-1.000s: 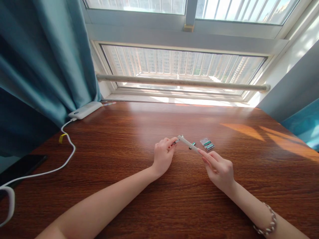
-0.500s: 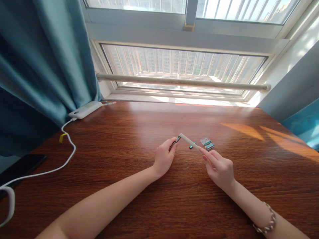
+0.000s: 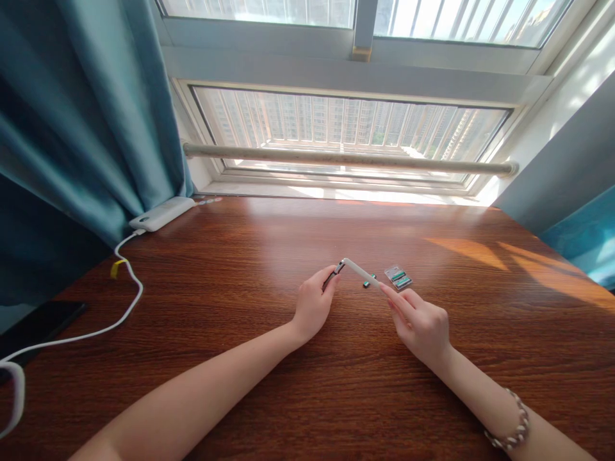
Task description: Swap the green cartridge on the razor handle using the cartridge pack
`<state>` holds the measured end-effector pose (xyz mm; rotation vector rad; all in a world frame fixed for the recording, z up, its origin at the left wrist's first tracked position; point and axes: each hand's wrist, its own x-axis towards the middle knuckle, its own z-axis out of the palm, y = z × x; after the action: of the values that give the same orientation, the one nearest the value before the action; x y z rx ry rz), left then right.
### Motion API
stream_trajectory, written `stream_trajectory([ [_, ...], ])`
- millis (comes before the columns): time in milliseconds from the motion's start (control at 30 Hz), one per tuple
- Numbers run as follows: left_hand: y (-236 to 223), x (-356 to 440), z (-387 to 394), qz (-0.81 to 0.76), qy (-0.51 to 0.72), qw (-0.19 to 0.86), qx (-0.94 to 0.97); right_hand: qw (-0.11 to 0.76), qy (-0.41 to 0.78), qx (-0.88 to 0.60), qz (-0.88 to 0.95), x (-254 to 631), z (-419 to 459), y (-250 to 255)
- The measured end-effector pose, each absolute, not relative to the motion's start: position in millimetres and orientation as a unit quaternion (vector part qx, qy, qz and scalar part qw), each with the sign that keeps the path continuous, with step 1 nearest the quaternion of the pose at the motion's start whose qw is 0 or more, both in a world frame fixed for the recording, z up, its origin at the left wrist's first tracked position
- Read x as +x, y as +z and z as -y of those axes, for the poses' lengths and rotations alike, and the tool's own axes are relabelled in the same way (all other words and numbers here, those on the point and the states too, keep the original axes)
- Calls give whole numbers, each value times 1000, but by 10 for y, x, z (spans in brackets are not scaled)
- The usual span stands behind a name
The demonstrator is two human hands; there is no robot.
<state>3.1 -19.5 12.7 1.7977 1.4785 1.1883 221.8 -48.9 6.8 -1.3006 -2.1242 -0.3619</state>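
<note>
My left hand (image 3: 313,304) is closed round a small dark object (image 3: 332,276) with a shiny tip; most of it hides behind the fingers. A long, slim white strip (image 3: 360,271) is gripped at its near end by my right hand (image 3: 420,325), fingers pinched together. The strip's far end meets the tip of the dark object at an angle; I cannot tell whether the two are joined. Below the strip, partly covered by it, lies a green-and-black battery (image 3: 367,283). Just beyond my right hand is a clear plastic pack (image 3: 391,271) with green batteries (image 3: 401,280) in it.
On the wooden table (image 3: 288,410), a white device (image 3: 163,213) with a white cable (image 3: 139,298) sits at the back left by a blue curtain (image 3: 96,115). A black phone-like slab (image 3: 52,320) lies at the left edge. A window with a rail (image 3: 346,157) is behind.
Everything has shifted slightly left in view, hands and table things together. Both hands keep their hold, and the angle between strip and dark object looks about the same.
</note>
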Motion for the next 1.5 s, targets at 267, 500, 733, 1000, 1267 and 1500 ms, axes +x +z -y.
stream_trajectory([
  [267, 71, 76, 141, -397, 491, 609, 480, 438, 48, -518, 733, 2199, 437, 66],
  [500, 119, 40, 113, -270, 416, 802, 334, 410, 62, -466, 782, 2196, 466, 48],
  [733, 160, -43, 73, -196, 329, 904, 192, 400, 54, -504, 764, 2176, 452, 40],
  [1000, 189, -75, 69, -182, 308, 922, 148, 415, 50, -493, 763, 2191, 469, 35],
  [1267, 185, -89, 81, -158, 318, 928, 112, 396, 28, -494, 774, 2195, 482, 32],
  [1500, 199, -103, 94, -146, 315, 934, 87, 411, 16, -471, 781, 2222, 471, 48],
])
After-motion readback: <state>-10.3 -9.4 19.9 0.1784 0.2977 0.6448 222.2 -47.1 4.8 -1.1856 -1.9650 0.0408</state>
